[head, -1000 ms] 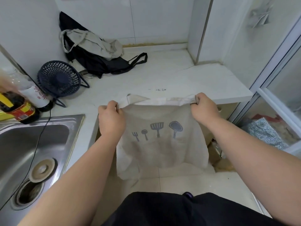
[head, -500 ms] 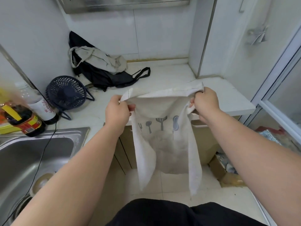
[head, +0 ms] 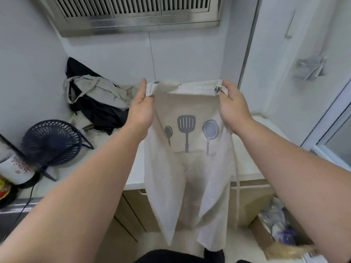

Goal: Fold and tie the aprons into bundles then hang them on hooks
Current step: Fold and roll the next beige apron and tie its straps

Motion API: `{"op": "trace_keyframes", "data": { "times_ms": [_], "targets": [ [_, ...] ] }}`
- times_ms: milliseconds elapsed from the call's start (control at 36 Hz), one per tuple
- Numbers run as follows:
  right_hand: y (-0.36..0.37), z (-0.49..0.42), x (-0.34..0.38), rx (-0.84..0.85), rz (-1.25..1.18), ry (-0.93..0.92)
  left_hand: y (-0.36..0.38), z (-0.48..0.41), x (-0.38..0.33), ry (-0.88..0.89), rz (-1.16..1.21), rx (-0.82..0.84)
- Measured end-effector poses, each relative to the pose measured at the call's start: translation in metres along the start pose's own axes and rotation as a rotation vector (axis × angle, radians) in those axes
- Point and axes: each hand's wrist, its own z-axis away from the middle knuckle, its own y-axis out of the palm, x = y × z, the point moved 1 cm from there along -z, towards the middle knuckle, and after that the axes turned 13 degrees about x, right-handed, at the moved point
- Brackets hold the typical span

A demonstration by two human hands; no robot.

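A beige apron (head: 190, 173) printed with grey kitchen utensils hangs in the air in front of the white counter (head: 106, 158). My left hand (head: 142, 109) pinches its top left corner and my right hand (head: 229, 107) grips its top right corner by a metal eyelet. The cloth hangs doubled, its sides folded inward, its lower end reaching down past the counter's edge. A thin strap dangles along its right side. At the back left of the counter another beige apron (head: 95, 92) lies on a black one (head: 98, 111).
A dark desk fan (head: 51, 143) stands on the counter at left, with bottles (head: 15, 169) beside it and a sink edge below. A range hood (head: 136, 12) hangs overhead. A wall hook (head: 311, 69) is at right. A cardboard box (head: 273, 238) sits on the floor.
Both hands have lifted the apron higher and away from the body. The cloth has gone from spread wide to hanging narrow with its sides folded in. The view has tilted upward.
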Motion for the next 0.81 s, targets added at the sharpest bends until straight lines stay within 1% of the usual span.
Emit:
{"op": "trace_keyframes", "data": {
  "times_ms": [111,194,361,444,583,667,806],
  "targets": [
    [-0.003,-0.064,-0.014,0.014,0.026,-0.012,0.012,-0.057,-0.002,0.012,0.019,-0.019],
    [-0.009,-0.108,-0.014,0.042,0.04,-0.04,0.02,-0.097,-0.011,0.014,-0.01,-0.05],
    [-0.012,-0.206,-0.01,0.083,0.116,-0.1,0.017,-0.187,-0.025,0.052,-0.031,-0.143],
    [-0.003,-0.24,-0.016,0.085,0.142,-0.106,0.014,-0.224,-0.022,0.05,-0.032,-0.145],
    [0.021,-0.294,-0.039,0.074,0.157,-0.08,0.005,-0.284,-0.003,0.005,-0.05,-0.154],
    [0.036,-0.321,-0.053,0.076,0.142,-0.047,-0.005,-0.319,0.014,-0.021,-0.052,-0.125],
    [0.061,-0.371,-0.089,0.125,0.12,0.097,-0.02,-0.372,0.051,-0.079,-0.03,-0.052]
  ]
}}
